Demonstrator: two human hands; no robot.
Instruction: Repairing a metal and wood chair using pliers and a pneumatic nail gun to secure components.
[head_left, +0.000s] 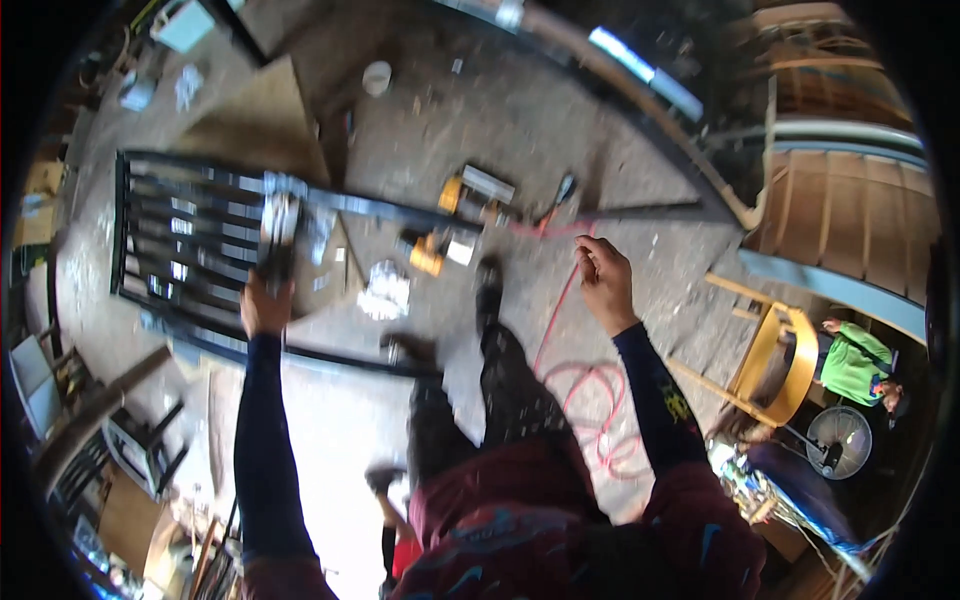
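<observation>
A black, flat-slatted frame with long straight rails point(385, 208) is at the person's left. Parallel slats already span the rails; their right ends show no crossbar, and what remains cannot be told. The left grip point(267, 305) seems wrapped around a dark elongated object point(280, 240), too blurred to identify, over the slats. The right grip point(605, 285) is well apart, fingers partly curled; whether it pinches something small is unclear. A yellow-and-black angular tool point(426, 257) lies on the rough grey floor point(420, 130).

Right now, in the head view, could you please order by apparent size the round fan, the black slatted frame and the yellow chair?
1. Black slatted frame, clearly largest
2. Yellow chair
3. Round fan, smallest in this view
</observation>
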